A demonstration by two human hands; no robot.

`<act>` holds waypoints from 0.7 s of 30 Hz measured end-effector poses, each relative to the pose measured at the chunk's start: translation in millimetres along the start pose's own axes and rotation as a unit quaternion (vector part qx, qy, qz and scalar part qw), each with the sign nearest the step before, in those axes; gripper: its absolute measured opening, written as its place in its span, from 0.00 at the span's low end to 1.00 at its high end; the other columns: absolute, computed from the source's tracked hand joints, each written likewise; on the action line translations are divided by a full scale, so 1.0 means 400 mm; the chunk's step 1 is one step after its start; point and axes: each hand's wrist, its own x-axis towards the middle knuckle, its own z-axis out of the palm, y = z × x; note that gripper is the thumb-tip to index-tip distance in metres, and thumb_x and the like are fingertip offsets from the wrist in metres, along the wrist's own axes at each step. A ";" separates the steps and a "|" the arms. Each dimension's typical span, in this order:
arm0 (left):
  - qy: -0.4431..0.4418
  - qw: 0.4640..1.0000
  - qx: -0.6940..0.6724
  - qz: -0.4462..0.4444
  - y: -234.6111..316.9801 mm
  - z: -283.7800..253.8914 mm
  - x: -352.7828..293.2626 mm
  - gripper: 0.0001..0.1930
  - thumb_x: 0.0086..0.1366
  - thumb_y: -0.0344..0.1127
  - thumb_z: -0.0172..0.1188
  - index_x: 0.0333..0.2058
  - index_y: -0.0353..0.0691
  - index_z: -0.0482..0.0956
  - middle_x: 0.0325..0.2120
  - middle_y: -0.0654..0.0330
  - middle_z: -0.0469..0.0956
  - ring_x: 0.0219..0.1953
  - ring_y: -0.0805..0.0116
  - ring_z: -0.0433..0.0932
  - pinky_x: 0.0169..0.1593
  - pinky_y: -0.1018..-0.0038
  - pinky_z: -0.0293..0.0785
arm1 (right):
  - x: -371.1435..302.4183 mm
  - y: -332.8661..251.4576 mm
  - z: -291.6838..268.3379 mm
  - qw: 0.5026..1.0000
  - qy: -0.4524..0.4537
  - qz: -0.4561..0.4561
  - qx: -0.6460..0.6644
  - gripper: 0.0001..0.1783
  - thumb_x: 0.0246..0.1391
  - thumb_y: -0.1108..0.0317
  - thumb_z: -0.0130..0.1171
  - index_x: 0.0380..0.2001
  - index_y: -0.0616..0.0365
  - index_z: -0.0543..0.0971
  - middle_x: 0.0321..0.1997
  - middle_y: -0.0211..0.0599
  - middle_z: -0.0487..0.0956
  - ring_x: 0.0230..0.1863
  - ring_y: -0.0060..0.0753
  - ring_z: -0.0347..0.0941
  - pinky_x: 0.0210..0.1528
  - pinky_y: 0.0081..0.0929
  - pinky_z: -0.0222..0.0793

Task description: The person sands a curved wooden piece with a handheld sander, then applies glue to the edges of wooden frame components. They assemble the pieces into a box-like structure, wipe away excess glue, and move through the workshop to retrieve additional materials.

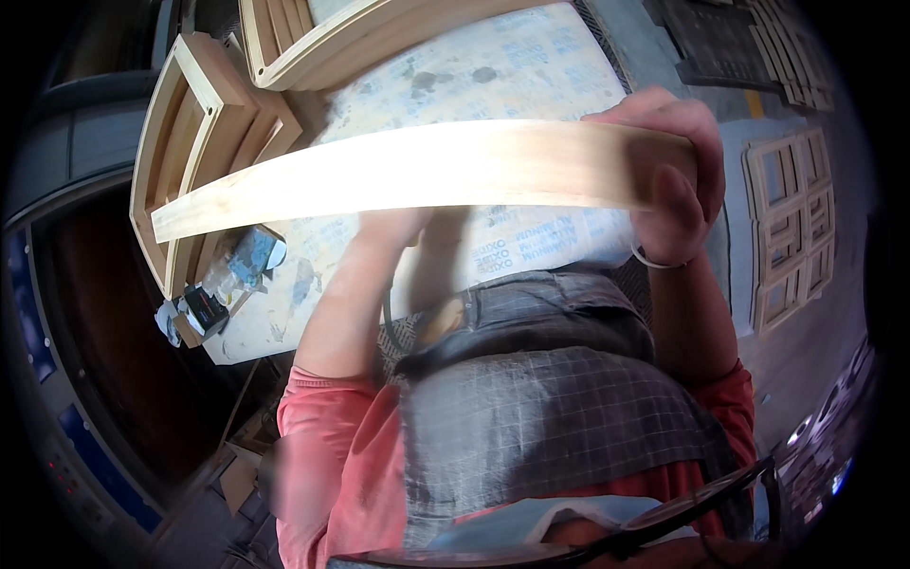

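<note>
A long, pale wooden board [408, 171] stretches across the view above the table, brightly lit and bowed by the lens. My right hand [690, 180] grips its right end, the thumb on the near face and the fingers wrapped over the far edge. Below the board's middle, my left hand [391, 226] shows only its wrist and back; the board hides its fingers, so whether it holds the board is unclear. The board's left end overlaps a wooden frame [194, 142] standing at the table's left side.
Another wooden frame [332, 43] lies at the table's far side. A printed protective sheet covers the worktable [512, 66]. Near its left edge sit a blue crumpled item [251, 254] and a small black box [205, 308]. To the right, pale wooden lattice frames [791, 228] are stacked.
</note>
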 end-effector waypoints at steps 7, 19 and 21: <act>0.022 0.998 -0.002 -0.061 -0.074 -0.056 -0.029 0.16 0.59 0.40 0.57 0.43 0.38 0.77 0.39 0.54 0.79 0.41 0.61 0.76 0.46 0.67 0.72 | 0.002 -0.012 0.017 0.999 0.041 0.019 -0.031 0.20 0.58 0.56 0.50 0.40 0.64 0.68 0.37 0.52 0.75 0.37 0.36 0.73 0.37 0.29 0.72; 0.057 0.993 -0.032 -0.099 -0.270 -0.126 -0.061 0.20 0.57 0.41 0.60 0.45 0.36 0.76 0.45 0.53 0.77 0.48 0.59 0.74 0.52 0.68 0.67 | -0.011 -0.026 0.013 0.994 0.055 0.085 -0.050 0.26 0.58 0.48 0.47 0.41 0.64 0.66 0.40 0.58 0.73 0.38 0.40 0.73 0.40 0.31 0.71; 0.078 0.994 0.005 -0.076 -0.341 -0.127 -0.069 0.19 0.58 0.41 0.59 0.44 0.36 0.76 0.44 0.53 0.77 0.48 0.59 0.74 0.51 0.68 0.67 | -0.008 -0.032 0.020 0.992 0.052 0.086 -0.078 0.27 0.58 0.47 0.46 0.41 0.66 0.66 0.39 0.57 0.74 0.38 0.40 0.74 0.40 0.32 0.71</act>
